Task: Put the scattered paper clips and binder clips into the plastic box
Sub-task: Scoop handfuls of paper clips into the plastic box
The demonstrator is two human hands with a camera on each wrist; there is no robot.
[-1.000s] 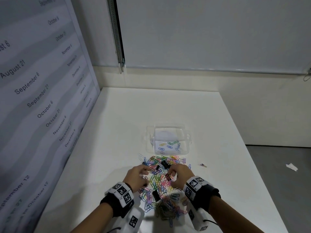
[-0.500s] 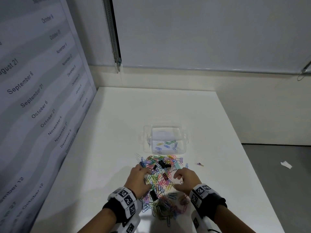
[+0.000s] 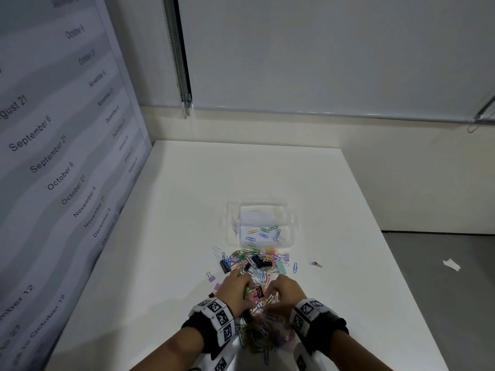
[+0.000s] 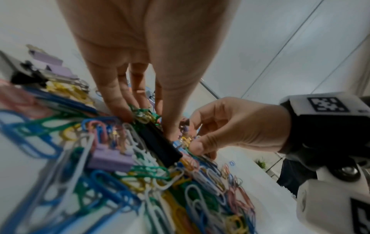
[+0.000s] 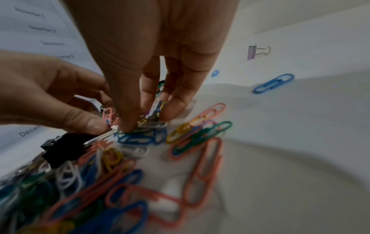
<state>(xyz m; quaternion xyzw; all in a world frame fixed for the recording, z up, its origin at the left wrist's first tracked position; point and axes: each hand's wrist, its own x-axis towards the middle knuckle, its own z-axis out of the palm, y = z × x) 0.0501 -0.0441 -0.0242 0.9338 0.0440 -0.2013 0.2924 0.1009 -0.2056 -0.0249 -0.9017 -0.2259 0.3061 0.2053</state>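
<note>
A clear plastic box [image 3: 261, 226] stands mid-table with several paper clips in it. Just in front of it a heap of coloured paper clips and binder clips [image 3: 257, 263] runs back to my wrists. My left hand [image 3: 245, 286] and right hand [image 3: 270, 290] meet over the heap's middle. In the left wrist view my left fingertips [image 4: 128, 115] and thumb pinch green and gold paper clips beside a black binder clip [image 4: 160, 145]. The right wrist view shows my right fingertips [image 5: 170, 110] and thumb pinching a small bunch of paper clips [image 5: 152, 117].
A lone lilac binder clip [image 3: 317, 264] and a blue paper clip [image 3: 295, 267] lie right of the heap, with another lilac binder clip [image 3: 211, 276] on its left. A panel printed with dates [image 3: 53, 183] walls the table's left side. The white table [image 3: 187, 210] ends at right.
Both hands have drawn together over the middle of the heap, and their fingers have closed onto clips. The box has not moved.
</note>
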